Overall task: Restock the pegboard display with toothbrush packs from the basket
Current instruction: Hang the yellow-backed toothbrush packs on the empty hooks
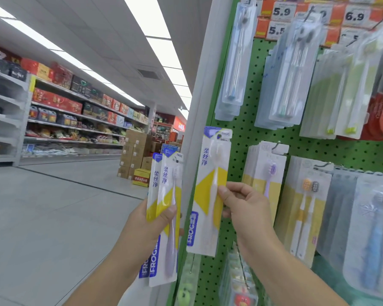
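Now the right hand [241,202] pinches a flat white-and-yellow carded toothbrush pack [210,191] mid-frame against the green pegboard [248,133]; the left hand [157,219] grips spare packs [164,217]. Light, stiff card, so hold its edges.

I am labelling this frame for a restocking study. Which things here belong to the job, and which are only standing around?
Belong to the job:
- pack in the right hand, held up at the pegboard
- spare packs in the left hand
- right hand, left hand

Only around:
- price tags
- cardboard boxes on the floor
- aisle shelves
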